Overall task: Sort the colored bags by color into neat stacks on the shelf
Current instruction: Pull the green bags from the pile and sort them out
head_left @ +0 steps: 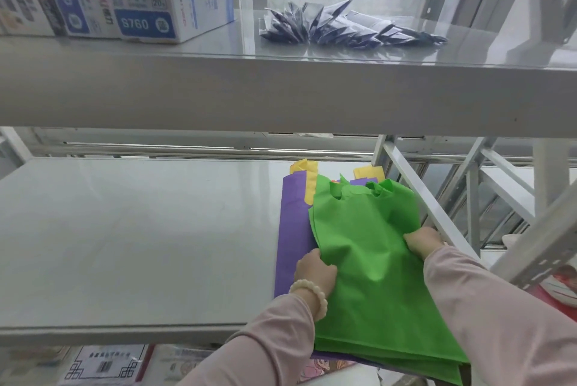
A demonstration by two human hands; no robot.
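Note:
A pile of flat cloth bags lies at the right end of the middle shelf (140, 245). On top is a green bag (371, 260), its handles pointing away from me, with more green layers under it at the near edge. Beneath it show a purple bag (292, 239) on the left and yellow bags (307, 181) at the back. My left hand (315, 273) grips the green bag's left edge. My right hand (421, 242) grips its right edge, and the cloth puckers between the two hands.
The upper shelf (281, 95) overhangs the work area and carries white and blue boxes (143, 1) and a fan of dark plastic packets (343, 26). A white metal brace (415, 189) runs right beside the pile. Printed boxes (103, 367) sit below.

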